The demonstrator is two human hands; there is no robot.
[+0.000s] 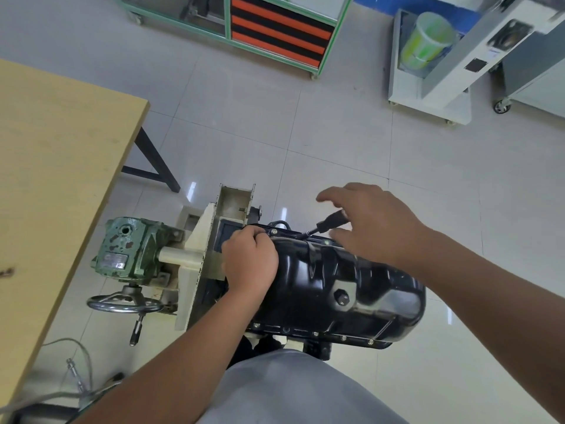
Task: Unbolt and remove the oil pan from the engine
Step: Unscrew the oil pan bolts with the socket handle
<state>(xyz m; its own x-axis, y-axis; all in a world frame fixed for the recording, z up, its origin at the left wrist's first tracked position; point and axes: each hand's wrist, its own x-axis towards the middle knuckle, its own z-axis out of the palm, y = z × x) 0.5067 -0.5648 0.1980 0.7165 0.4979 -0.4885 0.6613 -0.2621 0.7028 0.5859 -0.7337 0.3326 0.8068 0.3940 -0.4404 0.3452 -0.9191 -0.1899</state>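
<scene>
The black oil pan (pixel 330 289) sits bolted to the engine on a cream stand, with its drain plug (pixel 341 298) facing up. Bolts line its near flange (pixel 315 333) and far flange (pixel 326 242). My left hand (pixel 250 264) lies on the pan's left end, fingers curled over the far-left corner of the flange; what they pinch is hidden. A black-handled driver tool (pixel 328 225) stands tilted on a far-flange bolt. My right hand (pixel 370 223) hovers over its handle with fingers spread, not wrapped round it.
A green gearbox (pixel 128 249) with a steel handwheel (pixel 123 302) is fixed to the cream stand bracket (pixel 195 258) left of the pan. A wooden table (pixel 52 166) fills the left side. Wheeled cabinets (pixel 275 29) and carts (pixel 428 87) stand across the tiled floor.
</scene>
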